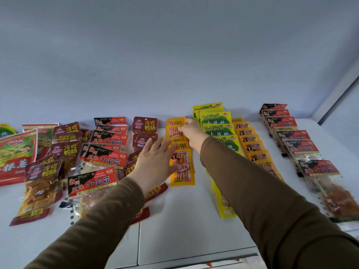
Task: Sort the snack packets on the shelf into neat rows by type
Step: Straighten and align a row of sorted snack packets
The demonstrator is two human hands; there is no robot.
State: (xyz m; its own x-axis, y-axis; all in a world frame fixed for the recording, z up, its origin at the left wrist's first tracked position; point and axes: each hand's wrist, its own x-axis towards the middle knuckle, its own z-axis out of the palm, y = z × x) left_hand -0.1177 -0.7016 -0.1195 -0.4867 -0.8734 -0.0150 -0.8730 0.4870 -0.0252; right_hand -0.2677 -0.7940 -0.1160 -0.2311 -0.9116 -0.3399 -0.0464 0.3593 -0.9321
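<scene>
Roughly four orange packets point(182, 166) form the middle row on the shelf point(194, 220), flanked by four green packets point(217, 129) rightward. Your left hand point(153, 162) lies flat, fingers spread, on the nearest orange packet; your right hand point(191, 131) touches a far one, grip unclear.

A plain pale blue-grey back wall point(174, 55) rises behind the display and fills the upper half of the view. At the far right a pale grey upright side panel point(338, 94) slants upward, with a dark edge along its base.
</scene>
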